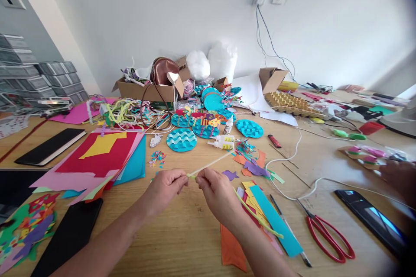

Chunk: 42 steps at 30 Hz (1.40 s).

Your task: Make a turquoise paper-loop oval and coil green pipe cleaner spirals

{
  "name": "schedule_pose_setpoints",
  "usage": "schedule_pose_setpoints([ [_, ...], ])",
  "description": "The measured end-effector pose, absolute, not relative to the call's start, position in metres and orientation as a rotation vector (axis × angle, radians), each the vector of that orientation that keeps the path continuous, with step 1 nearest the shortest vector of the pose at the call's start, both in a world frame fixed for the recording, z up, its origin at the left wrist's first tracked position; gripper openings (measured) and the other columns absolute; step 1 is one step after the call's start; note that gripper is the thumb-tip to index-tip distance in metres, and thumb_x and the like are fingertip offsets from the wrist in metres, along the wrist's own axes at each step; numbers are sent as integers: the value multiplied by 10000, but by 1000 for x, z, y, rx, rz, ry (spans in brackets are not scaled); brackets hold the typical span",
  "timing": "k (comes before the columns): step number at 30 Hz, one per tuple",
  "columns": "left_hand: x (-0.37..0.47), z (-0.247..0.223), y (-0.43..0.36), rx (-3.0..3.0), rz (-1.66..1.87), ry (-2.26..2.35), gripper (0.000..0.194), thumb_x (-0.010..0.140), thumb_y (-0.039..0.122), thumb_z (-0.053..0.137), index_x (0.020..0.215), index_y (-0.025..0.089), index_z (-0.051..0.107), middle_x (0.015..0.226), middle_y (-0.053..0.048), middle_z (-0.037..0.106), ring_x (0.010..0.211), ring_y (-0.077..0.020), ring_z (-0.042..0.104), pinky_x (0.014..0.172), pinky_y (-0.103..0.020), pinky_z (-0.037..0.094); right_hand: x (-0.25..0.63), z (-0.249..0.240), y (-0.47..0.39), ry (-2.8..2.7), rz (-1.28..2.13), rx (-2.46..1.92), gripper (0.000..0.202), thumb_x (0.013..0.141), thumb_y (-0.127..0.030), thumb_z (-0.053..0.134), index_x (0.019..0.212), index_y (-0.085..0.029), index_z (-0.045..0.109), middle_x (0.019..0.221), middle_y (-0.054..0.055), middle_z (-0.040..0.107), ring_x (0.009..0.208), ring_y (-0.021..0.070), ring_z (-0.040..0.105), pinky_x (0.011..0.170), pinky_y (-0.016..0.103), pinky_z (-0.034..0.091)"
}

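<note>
Over the middle of the wooden table, my left hand and my right hand are close together, fingertips pinched. Between them runs a yellow-green pipe cleaner, gripped by both hands; its long end trails out below my right hand. A thin white strand reaches from the fingertips up to the glue bottles. Blue decorated discs lie beyond the hands. Purple and orange foam scraps are just right of my right hand.
Red-handled scissors, a pen and a blue strip lie at the right. Foam sheets are at the left. A white cable curves across the table. Another person's hand is at the right edge.
</note>
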State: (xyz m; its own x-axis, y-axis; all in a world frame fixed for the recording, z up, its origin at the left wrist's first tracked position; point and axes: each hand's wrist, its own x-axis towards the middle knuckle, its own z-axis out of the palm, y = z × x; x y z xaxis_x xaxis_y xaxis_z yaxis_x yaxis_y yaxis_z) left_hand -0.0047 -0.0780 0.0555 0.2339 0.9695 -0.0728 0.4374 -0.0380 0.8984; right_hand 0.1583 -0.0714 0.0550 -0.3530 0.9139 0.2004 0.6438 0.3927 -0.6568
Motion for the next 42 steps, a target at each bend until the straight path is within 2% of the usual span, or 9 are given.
schedule_pose_setpoints([
  [3, 0, 52, -72, 2048, 744, 1533, 274, 822, 248, 404, 557, 183, 429, 546, 25, 442, 562, -123, 414, 541, -253, 266, 153, 57, -70, -2042, 722, -1504, 241, 844, -158, 418, 615, -188, 487, 597, 4, 584, 595, 132, 536, 549, 218, 327],
  [8, 1, 51, -67, 2061, 720, 1530, 216, 833, 257, 393, 680, 188, 530, 620, 3, 523, 616, -148, 468, 569, -255, 290, 151, 59, -68, -2105, 630, -1603, 229, 869, -177, 417, 670, -177, 531, 656, 29, 624, 632, 150, 564, 559, 235, 327],
  [12, -6, 53, -65, 1688, 698, 1365, 254, 809, 344, 414, 668, 176, 543, 513, 52, 404, 484, -100, 360, 488, -225, 253, 165, 64, -71, -2259, 398, -1352, 143, 872, -195, 457, 791, -176, 573, 757, 39, 644, 686, 159, 567, 585, 250, 355],
  [17, -11, 57, -69, 1201, 658, 1130, 304, 752, 458, 500, 796, 165, 568, 515, 79, 390, 430, -63, 241, 417, -201, 165, 183, 80, -65, -2449, -72, -828, 136, 884, -188, 471, 976, -186, 572, 1054, 68, 624, 995, 200, 500, 822, 326, 344],
  [22, -5, 62, -73, 1054, 608, 1017, 298, 724, 462, 562, 743, 165, 553, 500, 86, 381, 418, -49, 214, 404, -204, 113, 183, 91, -56, -2629, -155, -683, 207, 920, -191, 404, 823, -184, 587, 869, 24, 647, 867, 153, 521, 812, 322, 309],
  [26, 0, 60, -73, 1177, 602, 1045, 272, 767, 426, 497, 749, 160, 550, 503, 78, 381, 425, -59, 233, 410, -203, 154, 181, 87, -57, -2599, -106, -702, 254, 907, -152, 405, 734, -183, 588, 737, -1, 631, 731, 128, 512, 735, 301, 299],
  [31, 5, 51, -69, 1781, 626, 1275, 219, 825, 292, 406, 751, 170, 572, 551, 44, 439, 529, -108, 412, 513, -224, 289, 174, 78, -61, -2454, 38, -1044, 215, 828, -126, 495, 631, -170, 570, 637, 6, 615, 677, 131, 511, 681, 287, 288],
  [37, 15, 44, -67, 2123, 613, 1469, 164, 806, 166, 427, 706, 190, 555, 680, -15, 541, 716, -186, 505, 632, -273, 322, 169, 72, -45, -2390, 298, -1476, 147, 770, -145, 547, 637, -186, 594, 678, 21, 655, 684, 156, 563, 587, 260, 310],
  [42, 10, 49, -60, 1925, 632, 1402, 226, 849, 249, 370, 721, 177, 542, 568, 24, 459, 543, -127, 433, 514, -229, 305, 180, 81, -57, -2142, 85, -1330, 90, 823, -187, 533, 776, -180, 609, 814, 55, 647, 800, 191, 558, 695, 304, 376],
])
